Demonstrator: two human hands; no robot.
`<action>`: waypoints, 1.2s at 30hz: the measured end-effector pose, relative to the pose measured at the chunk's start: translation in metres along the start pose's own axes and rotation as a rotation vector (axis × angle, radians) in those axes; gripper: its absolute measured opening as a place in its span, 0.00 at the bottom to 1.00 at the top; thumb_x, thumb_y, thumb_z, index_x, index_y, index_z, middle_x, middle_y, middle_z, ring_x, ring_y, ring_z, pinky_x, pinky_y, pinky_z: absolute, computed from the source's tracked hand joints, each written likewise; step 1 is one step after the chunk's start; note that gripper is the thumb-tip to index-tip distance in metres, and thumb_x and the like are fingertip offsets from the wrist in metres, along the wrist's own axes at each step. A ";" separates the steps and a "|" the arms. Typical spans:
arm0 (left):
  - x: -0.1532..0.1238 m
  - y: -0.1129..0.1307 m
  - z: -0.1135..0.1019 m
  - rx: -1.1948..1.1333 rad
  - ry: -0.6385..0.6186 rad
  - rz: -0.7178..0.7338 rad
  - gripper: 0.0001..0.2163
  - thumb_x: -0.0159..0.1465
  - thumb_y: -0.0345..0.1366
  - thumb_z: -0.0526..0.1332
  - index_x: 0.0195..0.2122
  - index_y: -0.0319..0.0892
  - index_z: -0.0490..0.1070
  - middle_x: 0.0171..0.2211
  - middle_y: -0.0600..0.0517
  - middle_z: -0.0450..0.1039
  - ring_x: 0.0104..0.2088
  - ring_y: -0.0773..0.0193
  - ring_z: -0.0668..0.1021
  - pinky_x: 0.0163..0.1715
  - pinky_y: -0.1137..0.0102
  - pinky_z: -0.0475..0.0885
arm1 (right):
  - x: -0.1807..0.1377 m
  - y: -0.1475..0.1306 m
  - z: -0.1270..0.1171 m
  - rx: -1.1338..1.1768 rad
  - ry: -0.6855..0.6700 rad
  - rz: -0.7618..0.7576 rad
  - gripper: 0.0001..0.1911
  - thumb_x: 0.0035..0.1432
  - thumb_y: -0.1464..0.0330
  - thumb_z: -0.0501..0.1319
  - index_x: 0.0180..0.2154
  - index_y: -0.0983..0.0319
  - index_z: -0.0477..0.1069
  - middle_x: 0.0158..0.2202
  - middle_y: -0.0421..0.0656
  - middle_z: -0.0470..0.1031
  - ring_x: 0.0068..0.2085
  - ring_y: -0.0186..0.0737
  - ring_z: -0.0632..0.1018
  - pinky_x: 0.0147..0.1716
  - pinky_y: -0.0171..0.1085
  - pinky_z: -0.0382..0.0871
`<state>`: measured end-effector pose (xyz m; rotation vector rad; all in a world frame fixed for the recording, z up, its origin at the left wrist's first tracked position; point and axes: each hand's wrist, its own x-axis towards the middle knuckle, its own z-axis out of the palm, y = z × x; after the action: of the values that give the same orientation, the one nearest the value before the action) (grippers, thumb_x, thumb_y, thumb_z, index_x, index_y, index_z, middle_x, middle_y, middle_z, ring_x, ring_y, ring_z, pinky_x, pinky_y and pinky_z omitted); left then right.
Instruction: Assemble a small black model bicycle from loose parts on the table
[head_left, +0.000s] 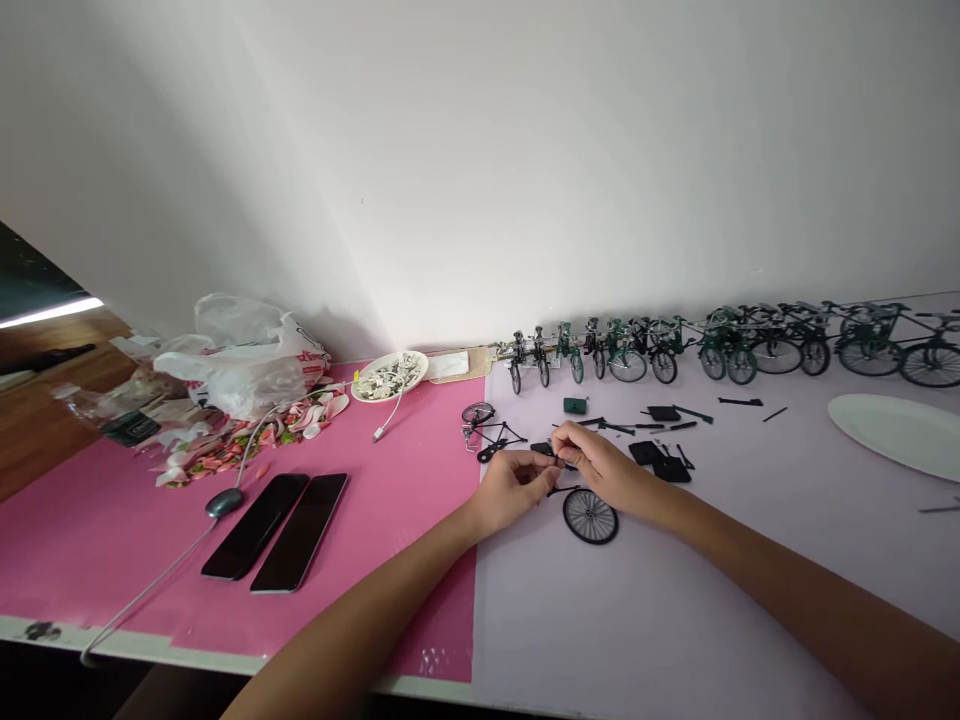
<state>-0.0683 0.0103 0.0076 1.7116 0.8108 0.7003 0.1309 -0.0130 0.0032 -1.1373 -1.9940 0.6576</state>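
My left hand (516, 490) and my right hand (600, 468) meet above the pale part of the table, thumbs and fingertips pinched together. Between them is a small dark model bicycle part, mostly covered by the fingers. Just below my right hand is a black spoked wheel (591, 516) with a thin dark rod at its upper left; whether it joins the pinched part I cannot tell. A black model bicycle frame (496, 438) with one wheel lies left of my hands. Flat black pieces (667, 464) lie to the right of my right hand.
Several assembled model bicycles (720, 345) line the wall. A green box-shaped piece (575, 405) and loose dark parts lie before them. A white oval plate (892, 425) is at right. On the pink side are two phones (300, 532), cables, a plate of small parts (390, 377) and plastic bags (244, 360).
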 end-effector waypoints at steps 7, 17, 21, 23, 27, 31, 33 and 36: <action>-0.001 0.003 0.000 0.000 -0.002 0.004 0.19 0.63 0.47 0.66 0.41 0.33 0.80 0.26 0.51 0.75 0.20 0.73 0.69 0.21 0.75 0.65 | -0.001 0.009 0.001 -0.021 -0.039 0.016 0.11 0.74 0.61 0.44 0.39 0.57 0.59 0.35 0.40 0.67 0.35 0.39 0.69 0.36 0.38 0.65; -0.002 0.003 0.000 0.017 -0.010 0.017 0.19 0.63 0.49 0.65 0.39 0.34 0.80 0.26 0.51 0.75 0.20 0.72 0.70 0.21 0.75 0.64 | -0.001 0.007 0.003 -0.115 -0.013 -0.004 0.10 0.73 0.65 0.44 0.38 0.56 0.60 0.34 0.40 0.67 0.33 0.39 0.68 0.33 0.36 0.64; -0.002 0.002 0.002 0.030 0.009 0.036 0.18 0.63 0.47 0.65 0.37 0.34 0.80 0.25 0.51 0.74 0.21 0.72 0.70 0.22 0.75 0.64 | 0.000 0.008 0.003 -0.105 -0.006 -0.004 0.09 0.72 0.66 0.46 0.38 0.56 0.60 0.35 0.40 0.68 0.34 0.39 0.70 0.34 0.36 0.66; -0.001 0.002 0.002 0.051 0.029 0.052 0.16 0.63 0.46 0.65 0.36 0.34 0.79 0.24 0.52 0.72 0.21 0.71 0.69 0.22 0.75 0.64 | 0.001 0.007 0.002 -0.082 0.005 -0.020 0.08 0.72 0.66 0.47 0.38 0.57 0.60 0.35 0.40 0.69 0.35 0.39 0.71 0.35 0.37 0.66; -0.001 0.001 0.002 0.130 0.049 0.082 0.16 0.65 0.45 0.63 0.34 0.35 0.79 0.22 0.53 0.70 0.22 0.71 0.67 0.22 0.75 0.62 | 0.003 -0.001 0.000 -0.024 0.032 -0.018 0.07 0.71 0.65 0.52 0.38 0.57 0.64 0.37 0.40 0.72 0.35 0.37 0.73 0.34 0.35 0.67; 0.000 -0.001 0.000 0.149 0.058 0.082 0.17 0.65 0.46 0.62 0.36 0.35 0.79 0.23 0.52 0.71 0.23 0.70 0.69 0.23 0.75 0.63 | 0.003 -0.009 -0.002 0.034 0.062 0.003 0.07 0.69 0.65 0.54 0.37 0.58 0.66 0.37 0.41 0.74 0.34 0.37 0.74 0.31 0.34 0.68; 0.000 -0.002 0.000 0.138 0.051 0.073 0.16 0.65 0.46 0.62 0.36 0.35 0.78 0.24 0.52 0.71 0.23 0.70 0.70 0.23 0.75 0.64 | 0.003 -0.009 -0.002 0.030 0.062 0.001 0.06 0.68 0.65 0.55 0.37 0.58 0.67 0.36 0.41 0.74 0.33 0.36 0.73 0.31 0.34 0.68; 0.000 -0.004 0.000 0.105 0.041 0.065 0.14 0.65 0.44 0.62 0.36 0.36 0.78 0.23 0.53 0.71 0.22 0.70 0.69 0.24 0.75 0.64 | 0.003 -0.008 -0.001 0.006 0.053 0.005 0.06 0.68 0.65 0.55 0.38 0.58 0.67 0.37 0.41 0.74 0.32 0.36 0.73 0.30 0.34 0.68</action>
<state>-0.0687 0.0113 0.0039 1.8301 0.8361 0.7511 0.1268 -0.0141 0.0113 -1.1446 -1.9439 0.6295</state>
